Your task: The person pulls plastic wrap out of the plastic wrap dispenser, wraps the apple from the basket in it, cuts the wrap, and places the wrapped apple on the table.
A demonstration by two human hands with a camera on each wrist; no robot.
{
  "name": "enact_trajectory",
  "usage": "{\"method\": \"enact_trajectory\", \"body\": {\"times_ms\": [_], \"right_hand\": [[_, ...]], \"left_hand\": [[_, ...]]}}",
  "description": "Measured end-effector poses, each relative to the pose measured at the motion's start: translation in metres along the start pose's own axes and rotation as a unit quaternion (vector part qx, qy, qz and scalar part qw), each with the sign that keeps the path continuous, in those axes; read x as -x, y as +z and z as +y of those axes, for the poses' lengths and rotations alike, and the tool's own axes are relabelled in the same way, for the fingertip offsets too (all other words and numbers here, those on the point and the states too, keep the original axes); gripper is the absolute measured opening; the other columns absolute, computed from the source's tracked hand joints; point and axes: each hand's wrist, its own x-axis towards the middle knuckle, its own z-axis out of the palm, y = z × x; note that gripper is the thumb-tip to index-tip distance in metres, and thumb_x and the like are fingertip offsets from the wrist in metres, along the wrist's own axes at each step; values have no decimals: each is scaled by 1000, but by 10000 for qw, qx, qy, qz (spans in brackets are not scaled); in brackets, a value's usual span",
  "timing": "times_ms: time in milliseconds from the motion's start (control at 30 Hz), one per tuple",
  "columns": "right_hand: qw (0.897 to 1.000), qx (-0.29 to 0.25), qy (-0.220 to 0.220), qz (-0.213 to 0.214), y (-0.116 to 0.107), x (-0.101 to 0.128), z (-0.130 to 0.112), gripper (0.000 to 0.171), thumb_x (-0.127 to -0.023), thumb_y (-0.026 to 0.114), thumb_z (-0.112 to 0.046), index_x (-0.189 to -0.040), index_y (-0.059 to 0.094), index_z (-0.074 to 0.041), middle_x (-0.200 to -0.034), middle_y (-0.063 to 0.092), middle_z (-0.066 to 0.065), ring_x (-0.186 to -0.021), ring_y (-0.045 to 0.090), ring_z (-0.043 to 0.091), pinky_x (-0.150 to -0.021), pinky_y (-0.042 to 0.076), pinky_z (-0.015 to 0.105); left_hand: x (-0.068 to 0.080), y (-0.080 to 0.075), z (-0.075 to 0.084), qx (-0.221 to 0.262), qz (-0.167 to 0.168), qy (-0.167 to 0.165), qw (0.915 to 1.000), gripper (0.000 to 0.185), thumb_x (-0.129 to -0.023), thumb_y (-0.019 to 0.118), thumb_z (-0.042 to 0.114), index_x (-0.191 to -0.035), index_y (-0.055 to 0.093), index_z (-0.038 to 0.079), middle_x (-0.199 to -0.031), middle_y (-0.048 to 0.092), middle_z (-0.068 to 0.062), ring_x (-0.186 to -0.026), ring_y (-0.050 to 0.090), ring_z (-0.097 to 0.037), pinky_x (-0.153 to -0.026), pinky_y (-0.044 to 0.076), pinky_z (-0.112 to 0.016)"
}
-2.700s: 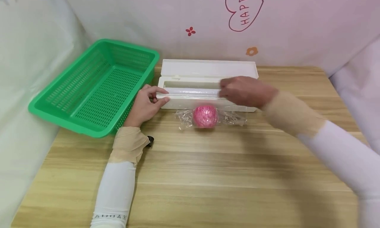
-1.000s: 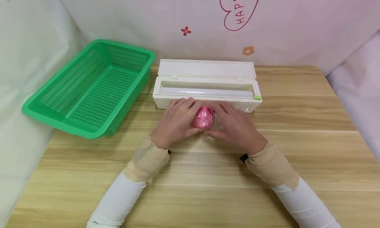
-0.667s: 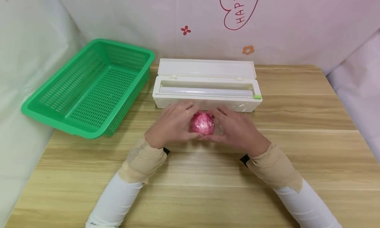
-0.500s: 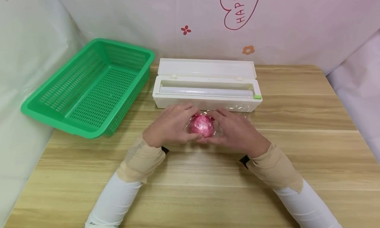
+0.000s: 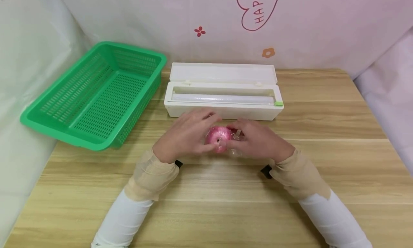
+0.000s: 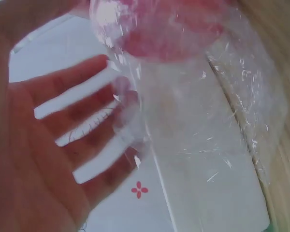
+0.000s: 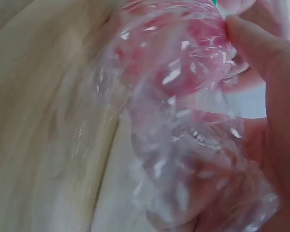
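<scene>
A pink-red apple (image 5: 218,137), wrapped in clear cling film, is between my two hands, its stem hollow facing me. My right hand (image 5: 259,140) holds the apple from the right, thumb on its front; in the right wrist view that thumb (image 7: 253,43) presses the film-covered fruit. Crumpled cling film (image 7: 183,159) hangs from the apple over the right fingers. My left hand (image 5: 185,135) is at the apple's left side. Its fingers are spread and fairly straight in the left wrist view, with some fingertips (image 6: 99,63) at the loose film. Whether the apple touches the table is unclear.
Behind the hands stands a white cling film box (image 5: 222,111) with its lid (image 5: 222,73) raised, a film roll (image 5: 222,98) inside and a green slider (image 5: 278,103) at its right end. A green basket (image 5: 132,124) is at the left on the wooden table (image 5: 206,212).
Both hands moved from the box onto the wrapped apple. They drew it a little towards me, away from the box, and turned it so the stem hollow shows. The left fingers have loosened.
</scene>
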Motion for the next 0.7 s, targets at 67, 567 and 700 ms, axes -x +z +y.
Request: {"method": "enact_trajectory", "body": {"times_ms": [67, 567, 700], "right_hand": [[9998, -153, 51, -128, 0, -3, 5, 31, -98, 74, -45, -111, 75, -17, -92, 72, -6, -81, 63, 15, -73, 56, 30], [9971, -273, 610, -368, -9, -2, 10, 53, -108, 50, -58, -135, 70, -17, -125, 73, 0, -115, 69, 21, -97, 59, 47], [9974, -150, 641, -309, -16, 3, 10, 53, -108, 50, -55, -138, 67, -14, -126, 72, 4, -117, 69, 27, -99, 58, 52]], "left_hand": [[0, 1, 2, -54, -3, 38, 10000, 62, -81, 91, 43, -131, 68, 14, -132, 66, -3, -128, 59, -25, -105, 53, -45], [1, 4, -9, -118, -526, -86, 9985, 59, -89, 85, 43, -138, 68, 14, -131, 71, -3, -126, 57, -25, -111, 47, -48], [0, 2, -10, 115, -861, -254, 9959, 52, -98, 73, 42, -141, 67, 14, -130, 66, -5, -123, 56, -26, -106, 48, -48]]}}
